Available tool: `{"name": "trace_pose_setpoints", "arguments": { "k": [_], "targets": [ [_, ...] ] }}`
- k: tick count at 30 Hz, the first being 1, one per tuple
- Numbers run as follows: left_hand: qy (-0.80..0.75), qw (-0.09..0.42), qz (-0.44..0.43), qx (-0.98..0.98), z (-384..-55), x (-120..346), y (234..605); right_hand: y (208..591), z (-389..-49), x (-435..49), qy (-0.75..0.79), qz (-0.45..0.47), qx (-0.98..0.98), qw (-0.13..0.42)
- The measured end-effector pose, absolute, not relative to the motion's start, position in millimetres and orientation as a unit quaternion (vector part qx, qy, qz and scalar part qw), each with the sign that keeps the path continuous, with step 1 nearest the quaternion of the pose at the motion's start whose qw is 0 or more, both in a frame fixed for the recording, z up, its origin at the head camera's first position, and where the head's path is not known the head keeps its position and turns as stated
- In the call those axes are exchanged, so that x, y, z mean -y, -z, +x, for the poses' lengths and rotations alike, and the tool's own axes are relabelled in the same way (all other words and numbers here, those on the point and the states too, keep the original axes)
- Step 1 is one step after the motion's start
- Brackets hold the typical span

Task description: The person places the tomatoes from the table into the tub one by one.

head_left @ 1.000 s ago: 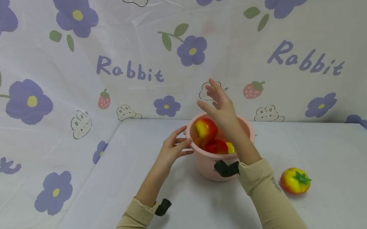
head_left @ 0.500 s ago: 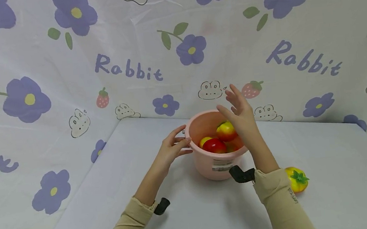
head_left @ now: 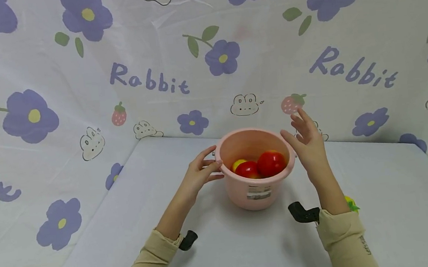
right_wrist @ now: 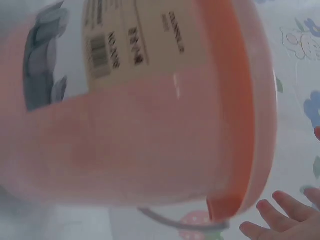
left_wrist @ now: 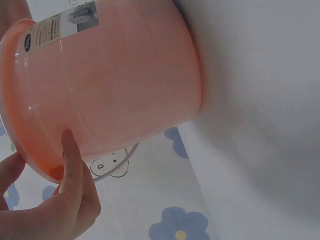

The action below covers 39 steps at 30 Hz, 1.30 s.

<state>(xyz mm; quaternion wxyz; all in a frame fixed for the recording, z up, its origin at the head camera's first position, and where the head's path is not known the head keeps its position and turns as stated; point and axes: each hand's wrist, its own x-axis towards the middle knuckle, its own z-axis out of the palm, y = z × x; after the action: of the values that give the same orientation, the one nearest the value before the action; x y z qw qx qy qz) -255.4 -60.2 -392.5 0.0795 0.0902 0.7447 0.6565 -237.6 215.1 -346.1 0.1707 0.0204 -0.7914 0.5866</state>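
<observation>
A pink plastic bucket [head_left: 256, 194] stands upright on the table. My left hand [head_left: 200, 173] holds its left rim, the thumb at the rim's edge and the fingers against the outer wall, as the left wrist view shows. Inside lie a large red round fruit [head_left: 272, 163], a smaller red fruit [head_left: 247, 170] and a partly hidden yellow one [head_left: 239, 163]. My right hand [head_left: 310, 148] is raised just beside the right rim, fingers spread and holding nothing. In the right wrist view, its fingertips [right_wrist: 277, 207] show near the rim.
A yellow fruit with a green leafy top [head_left: 351, 203] sits on the table, mostly hidden behind my right forearm. A printed cloth wall [head_left: 210, 99] rises behind the white table [head_left: 225, 252]. The bucket's thin handle [left_wrist: 120, 165] hangs at its far side.
My right hand has moved right, from above the bucket to beside its rim. The large fruit has shifted inside the bucket from left to right. My left hand stays on the rim.
</observation>
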Motion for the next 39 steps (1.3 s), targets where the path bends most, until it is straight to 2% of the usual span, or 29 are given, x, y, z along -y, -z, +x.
{"name": "trace_pose_setpoints", "arguments": {
  "k": [9, 28, 39],
  "targets": [
    [-0.657, 0.076, 0.083, -0.745, -257, 60, 393, 364, -221, -246, -0.574, -0.035, 0.799, 0.179],
    [-0.654, 0.081, 0.079, -0.748, -259, 59, 392, 420, -177, -305, -0.585, -0.178, 0.779, 0.140],
    [-0.654, 0.080, 0.084, -0.748, -258, 59, 394, 438, -170, -321, -0.586, -0.224, 0.769, 0.123]
  ]
}}
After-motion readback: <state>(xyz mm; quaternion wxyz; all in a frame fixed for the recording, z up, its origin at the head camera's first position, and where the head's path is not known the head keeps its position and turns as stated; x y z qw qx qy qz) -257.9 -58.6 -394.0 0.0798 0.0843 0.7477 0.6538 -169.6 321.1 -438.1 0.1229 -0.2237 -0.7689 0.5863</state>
